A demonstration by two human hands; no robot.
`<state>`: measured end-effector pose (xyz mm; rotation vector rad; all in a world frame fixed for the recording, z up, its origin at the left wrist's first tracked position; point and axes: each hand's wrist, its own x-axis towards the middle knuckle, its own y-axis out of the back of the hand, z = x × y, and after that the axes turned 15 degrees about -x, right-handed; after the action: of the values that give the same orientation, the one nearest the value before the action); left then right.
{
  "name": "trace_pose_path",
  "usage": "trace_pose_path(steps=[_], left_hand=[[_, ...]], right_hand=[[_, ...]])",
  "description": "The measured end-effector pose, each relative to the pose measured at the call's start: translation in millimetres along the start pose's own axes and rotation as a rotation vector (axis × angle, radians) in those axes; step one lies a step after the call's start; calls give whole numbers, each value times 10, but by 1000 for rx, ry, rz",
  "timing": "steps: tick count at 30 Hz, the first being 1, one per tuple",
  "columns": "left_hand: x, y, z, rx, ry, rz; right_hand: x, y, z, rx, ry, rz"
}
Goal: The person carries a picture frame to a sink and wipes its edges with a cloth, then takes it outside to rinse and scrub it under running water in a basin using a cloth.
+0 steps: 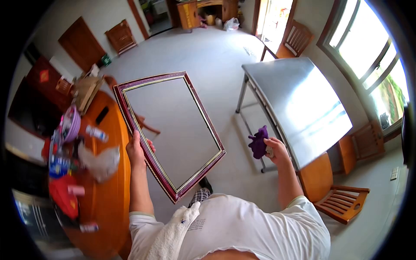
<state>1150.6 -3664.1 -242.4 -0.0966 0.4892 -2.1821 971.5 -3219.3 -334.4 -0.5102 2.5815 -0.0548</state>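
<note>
An empty rectangular picture frame (203, 113), dark red with gold and pale inner edges, is tilted in the air; the floor shows through its opening. My left hand (138, 151) grips its left side, with the thumb on top and fingers inside the opening. Away from the frame, on the right, my right hand (277, 151) pinches a crumpled purple cloth (259, 143) and a small pale thing, partly hidden by the fingers. The cloth hangs beside the near left edge of a shiny metal table (299, 95). A white towel (175, 232) lies over my white shirt.
An orange wooden table (108, 208) at the left bears a purple basket (70, 125), a clear plastic bag (102, 164), a red cloth (63, 195) and bottles. Wooden chairs (340, 201) stand around the metal table. A window is at the right; a doorway is at the back.
</note>
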Motion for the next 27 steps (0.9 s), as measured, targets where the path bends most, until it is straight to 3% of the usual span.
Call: trace_pose_path(steps=[9,15,19,27], left_hand=[[3592,-1975,-70,111,62,-184],[5474,-3253,-304,179,33,-194],[6778,-4121,-352,225,38,-208],[9653,-6505,-1042,145,89,-332]], right_hand=[[2018,-112,-1315,181,77,213],[4151,-209,-2275,240,15,314],[5615,-273,-3206,240,15,242],[8265,239,-4656,230,32,393]])
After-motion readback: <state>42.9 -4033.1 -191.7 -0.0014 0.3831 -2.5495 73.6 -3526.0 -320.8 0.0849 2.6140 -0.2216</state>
